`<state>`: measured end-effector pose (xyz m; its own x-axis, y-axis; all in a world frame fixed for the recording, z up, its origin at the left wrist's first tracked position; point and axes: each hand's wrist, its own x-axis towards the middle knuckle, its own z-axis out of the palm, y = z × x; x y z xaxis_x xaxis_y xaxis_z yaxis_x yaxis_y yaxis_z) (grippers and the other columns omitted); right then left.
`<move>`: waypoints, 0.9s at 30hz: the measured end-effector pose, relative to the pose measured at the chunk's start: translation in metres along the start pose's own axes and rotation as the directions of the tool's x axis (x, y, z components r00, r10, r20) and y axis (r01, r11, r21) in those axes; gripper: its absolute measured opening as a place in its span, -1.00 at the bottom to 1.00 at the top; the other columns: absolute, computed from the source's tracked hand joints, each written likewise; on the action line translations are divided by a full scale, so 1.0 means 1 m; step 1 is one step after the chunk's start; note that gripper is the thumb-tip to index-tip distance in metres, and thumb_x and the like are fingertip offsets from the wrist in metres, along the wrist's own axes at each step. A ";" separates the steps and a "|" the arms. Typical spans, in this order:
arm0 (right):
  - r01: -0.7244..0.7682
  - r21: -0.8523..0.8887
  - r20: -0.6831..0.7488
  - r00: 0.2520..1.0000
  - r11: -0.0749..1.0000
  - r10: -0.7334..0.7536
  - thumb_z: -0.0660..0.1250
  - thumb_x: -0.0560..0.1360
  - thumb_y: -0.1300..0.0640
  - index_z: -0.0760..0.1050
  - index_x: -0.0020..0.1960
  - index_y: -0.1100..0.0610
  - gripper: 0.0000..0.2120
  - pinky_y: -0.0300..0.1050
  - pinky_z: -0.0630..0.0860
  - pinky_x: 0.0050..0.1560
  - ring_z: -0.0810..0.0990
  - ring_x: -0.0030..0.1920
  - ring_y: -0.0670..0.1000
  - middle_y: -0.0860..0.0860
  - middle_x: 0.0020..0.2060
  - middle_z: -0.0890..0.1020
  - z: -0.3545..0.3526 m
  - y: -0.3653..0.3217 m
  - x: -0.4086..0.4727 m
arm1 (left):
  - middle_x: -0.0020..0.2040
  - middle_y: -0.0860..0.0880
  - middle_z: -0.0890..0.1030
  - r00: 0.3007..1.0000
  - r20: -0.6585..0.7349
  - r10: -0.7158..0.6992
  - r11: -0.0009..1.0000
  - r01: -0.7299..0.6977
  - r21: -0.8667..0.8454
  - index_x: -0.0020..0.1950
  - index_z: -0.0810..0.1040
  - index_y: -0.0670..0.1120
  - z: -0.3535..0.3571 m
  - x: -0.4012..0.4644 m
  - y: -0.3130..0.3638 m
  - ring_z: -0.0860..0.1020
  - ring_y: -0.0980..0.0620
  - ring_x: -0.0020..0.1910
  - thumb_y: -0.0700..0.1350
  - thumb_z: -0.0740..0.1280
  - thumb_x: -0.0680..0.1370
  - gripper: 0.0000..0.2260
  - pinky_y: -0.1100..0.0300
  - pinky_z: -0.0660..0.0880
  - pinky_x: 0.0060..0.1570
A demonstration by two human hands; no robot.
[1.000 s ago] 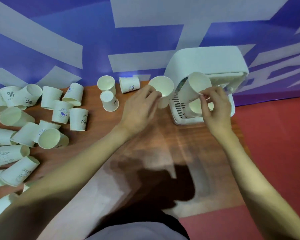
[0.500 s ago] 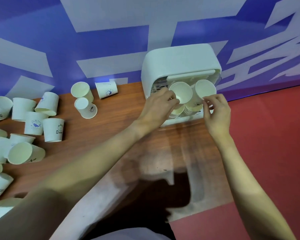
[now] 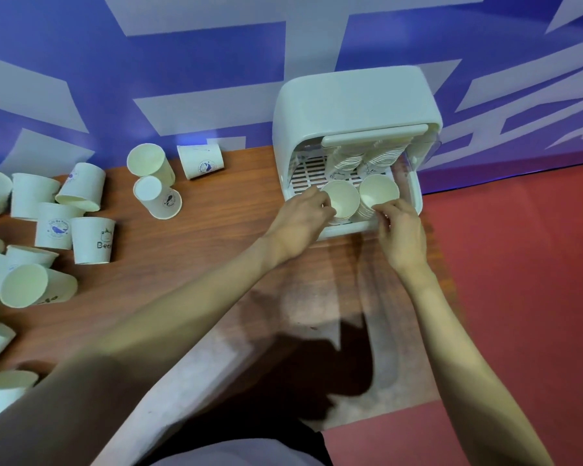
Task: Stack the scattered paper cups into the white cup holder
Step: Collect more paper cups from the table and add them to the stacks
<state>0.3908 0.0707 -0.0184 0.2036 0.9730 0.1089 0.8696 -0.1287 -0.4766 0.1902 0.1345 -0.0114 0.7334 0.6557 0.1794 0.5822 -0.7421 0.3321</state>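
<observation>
The white cup holder [image 3: 354,102] stands at the back of the wooden table, its front open. Two stacks of paper cups rise at its front edge and two more stacks lie further in. My left hand [image 3: 300,220] holds the rim of the top cup on the left front stack [image 3: 341,198]. My right hand [image 3: 401,233] pinches the rim of the top cup on the right front stack [image 3: 379,191]. Scattered paper cups [image 3: 91,240] lie and stand across the left side of the table.
A blue and white patterned wall runs behind the table. Three loose cups [image 3: 155,190] sit between the big scatter and the holder. The wooden table top [image 3: 223,223] ends at a red surface [image 3: 519,280] on the right.
Both hands carried a cup each into the holder and lowered them onto the two front stacks. The view shifted, so the holder now sits further right.
</observation>
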 end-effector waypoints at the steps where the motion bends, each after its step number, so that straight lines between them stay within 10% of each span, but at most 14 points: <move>1: -0.005 0.010 -0.010 1.000 1.000 0.005 0.27 0.51 0.32 0.58 0.10 0.25 -0.79 0.09 0.55 -0.10 0.56 -0.01 0.26 0.17 -0.01 0.58 0.000 -0.001 0.000 | -0.12 -0.13 0.58 1.000 -0.021 -0.002 1.000 0.001 -0.014 -0.11 0.61 -0.20 0.000 -0.001 0.000 0.52 -0.17 -0.14 -0.17 0.27 0.50 -0.85 0.02 0.52 -0.35; 11: 0.200 0.193 0.080 0.973 0.961 -0.219 0.24 0.51 0.21 0.52 0.17 0.22 -0.74 0.07 0.56 -0.06 0.55 0.00 0.14 0.11 0.05 0.54 0.024 -0.078 -0.010 | -0.05 -0.15 0.54 0.912 -0.223 -0.344 0.938 0.344 -0.040 0.08 0.56 -0.17 -0.038 -0.082 -0.058 0.48 -0.17 -0.10 -0.11 0.20 0.53 -0.77 -0.04 0.47 -0.17; 18: 0.324 0.142 0.337 0.872 0.935 -0.354 0.24 0.55 0.21 0.33 0.39 0.20 -0.59 -0.06 0.36 0.32 0.40 0.28 0.05 0.08 0.28 0.42 0.080 -0.147 0.006 | 0.06 -0.22 0.53 0.716 -0.259 -0.648 0.738 0.675 0.019 0.13 0.54 -0.21 -0.071 -0.137 -0.141 0.47 -0.23 0.01 -0.15 0.33 0.49 -0.75 -0.04 0.45 -0.06; 27: 0.519 -0.009 0.451 0.765 0.855 -0.460 0.28 0.45 0.32 0.14 0.49 0.20 -0.35 0.04 0.28 0.39 0.23 0.43 0.14 0.15 0.45 0.24 0.157 -0.215 0.077 | 0.11 -0.24 0.48 0.301 -0.192 -0.934 0.333 0.929 -0.163 0.18 0.39 -0.24 -0.072 -0.132 -0.180 0.46 -0.25 0.09 0.17 0.48 0.33 -0.36 -0.04 0.43 -0.05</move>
<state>0.1492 0.2033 -0.0444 -0.4470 0.8898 -0.0913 0.8530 0.3933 -0.3430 -0.0360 0.1915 -0.0282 -0.3900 0.9175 -0.0784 0.8178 0.3842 0.4285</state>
